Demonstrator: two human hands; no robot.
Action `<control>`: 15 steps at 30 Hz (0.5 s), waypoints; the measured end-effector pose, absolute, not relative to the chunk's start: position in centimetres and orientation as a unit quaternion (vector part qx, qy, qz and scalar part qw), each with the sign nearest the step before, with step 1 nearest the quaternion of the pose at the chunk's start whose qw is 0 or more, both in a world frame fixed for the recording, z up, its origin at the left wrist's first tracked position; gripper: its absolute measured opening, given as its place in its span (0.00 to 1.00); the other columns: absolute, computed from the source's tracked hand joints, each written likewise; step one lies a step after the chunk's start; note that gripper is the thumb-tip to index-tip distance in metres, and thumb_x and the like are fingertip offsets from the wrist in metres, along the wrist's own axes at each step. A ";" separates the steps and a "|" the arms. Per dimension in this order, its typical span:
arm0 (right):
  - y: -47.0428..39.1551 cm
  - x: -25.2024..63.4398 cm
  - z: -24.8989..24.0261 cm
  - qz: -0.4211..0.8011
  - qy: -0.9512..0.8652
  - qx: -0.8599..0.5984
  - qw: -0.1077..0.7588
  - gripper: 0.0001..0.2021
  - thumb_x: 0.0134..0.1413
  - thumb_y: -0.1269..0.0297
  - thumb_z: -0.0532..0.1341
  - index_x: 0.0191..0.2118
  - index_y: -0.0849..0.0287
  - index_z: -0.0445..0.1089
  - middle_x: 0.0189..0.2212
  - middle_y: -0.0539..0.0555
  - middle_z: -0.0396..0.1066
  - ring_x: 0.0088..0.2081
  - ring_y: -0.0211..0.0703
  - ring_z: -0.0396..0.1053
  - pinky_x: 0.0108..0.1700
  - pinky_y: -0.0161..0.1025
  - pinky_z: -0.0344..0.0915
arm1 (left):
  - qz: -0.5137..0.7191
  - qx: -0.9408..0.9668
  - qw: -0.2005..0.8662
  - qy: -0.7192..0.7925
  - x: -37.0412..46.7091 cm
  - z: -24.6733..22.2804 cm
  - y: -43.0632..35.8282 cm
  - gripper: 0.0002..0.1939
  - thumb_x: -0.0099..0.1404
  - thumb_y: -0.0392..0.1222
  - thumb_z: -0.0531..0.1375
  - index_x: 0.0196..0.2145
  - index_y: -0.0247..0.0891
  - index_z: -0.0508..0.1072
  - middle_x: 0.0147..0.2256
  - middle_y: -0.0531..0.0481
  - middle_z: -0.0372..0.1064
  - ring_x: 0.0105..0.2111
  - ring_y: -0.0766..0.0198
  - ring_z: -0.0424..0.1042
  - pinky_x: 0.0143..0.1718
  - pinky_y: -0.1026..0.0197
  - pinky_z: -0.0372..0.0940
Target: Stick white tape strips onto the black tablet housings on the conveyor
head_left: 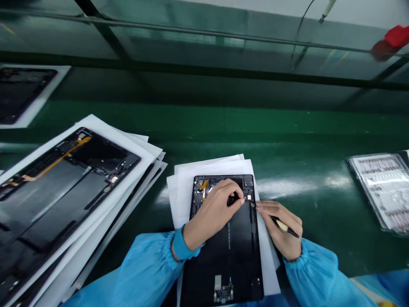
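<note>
An opened tablet [236, 256], black with bare circuit boards, lies on white sheets in front of me. My left hand [220, 200], with a blue wristband [180, 244], reaches over its upper part. Its thumb and index finger are pinched near a small pale square component [249, 197]; anything between the fingertips is too small to make out. My right hand [283, 224] rests at the tablet's upper right edge, fingertips together near a small round part [253, 204]. Held in that hand is a slim pen-like tool [285, 227] with a cream and black handle; its tip is hidden.
To the left stands a stack of opened tablets [60, 204] interleaved with white sheets. Another tablet [22, 94] lies farther back. A clear tray [380, 187] with rows of small parts sits at the right on the green table [306, 140]. A rail [198, 32] crosses the back.
</note>
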State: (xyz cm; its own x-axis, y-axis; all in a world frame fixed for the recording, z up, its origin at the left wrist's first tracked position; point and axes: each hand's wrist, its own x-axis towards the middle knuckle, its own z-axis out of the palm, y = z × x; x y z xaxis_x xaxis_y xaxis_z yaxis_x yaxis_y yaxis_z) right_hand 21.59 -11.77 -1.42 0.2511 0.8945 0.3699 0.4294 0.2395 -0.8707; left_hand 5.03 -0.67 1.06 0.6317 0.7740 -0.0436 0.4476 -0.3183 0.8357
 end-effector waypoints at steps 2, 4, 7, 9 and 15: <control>-11.7 21.8 -1.2 0.214 -0.546 -0.595 0.550 0.08 0.55 0.76 0.64 0.36 0.55 0.76 0.35 0.53 0.79 0.38 0.46 0.77 0.43 0.44 0.75 | 0.191 0.793 0.434 0.382 5.0 1.0 -0.7 0.05 0.62 0.31 0.59 0.31 0.40 0.71 0.35 0.51 0.70 0.35 0.60 0.70 0.37 0.57 0.69; -11.2 22.2 -0.5 0.213 -0.510 -0.606 0.571 0.07 0.61 0.71 0.60 0.35 0.56 0.75 0.34 0.53 0.78 0.38 0.45 0.77 0.43 0.44 0.74 | 0.206 0.789 0.446 0.369 4.5 1.2 -0.7 0.05 0.62 0.32 0.60 0.35 0.41 0.72 0.37 0.51 0.70 0.36 0.61 0.70 0.39 0.58 0.69; -9.7 22.6 1.1 0.208 -0.501 -0.618 0.569 0.14 0.68 0.67 0.50 0.40 0.56 0.74 0.37 0.54 0.76 0.41 0.44 0.75 0.45 0.43 0.73 | 0.272 0.758 0.447 0.389 2.5 1.8 -1.2 0.07 0.64 0.34 0.60 0.40 0.43 0.72 0.40 0.50 0.69 0.37 0.63 0.70 0.39 0.60 0.68; -8.4 22.2 2.4 0.201 -0.553 -0.632 0.505 0.15 0.68 0.67 0.48 0.46 0.55 0.72 0.40 0.55 0.74 0.39 0.42 0.74 0.42 0.40 0.72 | 0.313 0.731 0.424 0.433 0.5 2.2 -2.0 0.05 0.67 0.37 0.59 0.40 0.43 0.72 0.39 0.50 0.70 0.36 0.63 0.70 0.39 0.60 0.68; -5.9 18.6 2.8 0.149 -0.744 -0.633 0.152 0.09 0.60 0.69 0.59 0.46 0.57 0.69 0.42 0.55 0.67 0.25 0.37 0.68 0.24 0.36 0.63 | 0.288 0.715 0.431 0.468 -3.5 2.4 -6.4 0.04 0.69 0.39 0.58 0.39 0.43 0.73 0.39 0.48 0.71 0.38 0.61 0.72 0.38 0.60 0.69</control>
